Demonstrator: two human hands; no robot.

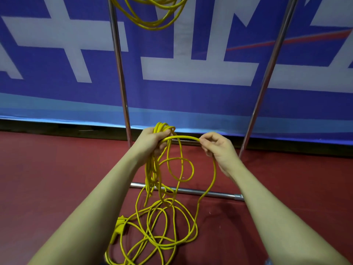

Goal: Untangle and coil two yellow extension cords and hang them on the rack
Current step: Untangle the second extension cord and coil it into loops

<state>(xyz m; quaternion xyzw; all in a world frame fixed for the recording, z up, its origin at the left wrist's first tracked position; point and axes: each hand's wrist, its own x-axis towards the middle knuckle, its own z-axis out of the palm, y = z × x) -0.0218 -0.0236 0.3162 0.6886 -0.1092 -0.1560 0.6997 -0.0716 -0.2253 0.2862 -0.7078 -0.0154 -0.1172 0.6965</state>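
The left hand [152,139] is curled round a bundle of several gathered loops of a yellow extension cord [166,222], the loop tops standing up above its fingers. The right hand [216,145] pinches one strand of that same cord between thumb and fingertips; this strand arches from one hand to the other and then drops from the right hand down toward the floor. Both bare forearms reach forward from the bottom edge of the view.

Below the left hand the gathered loops hang down, and one loose ring of cord dangles between the two wrists. The rest of this cord lies in a loose tangle on the red floor [47,178], its yellow plug end [119,228] at the left of the heap.

A second yellow extension cord [152,18], already coiled, hangs at the top of the view between the two upright poles of the metal rack [120,73]. Two uprights and one low crossbar of the rack can be counted; the crossbar lies on the floor under the hanging loops. Behind the rack stands one blue banner [191,96] with large white characters.
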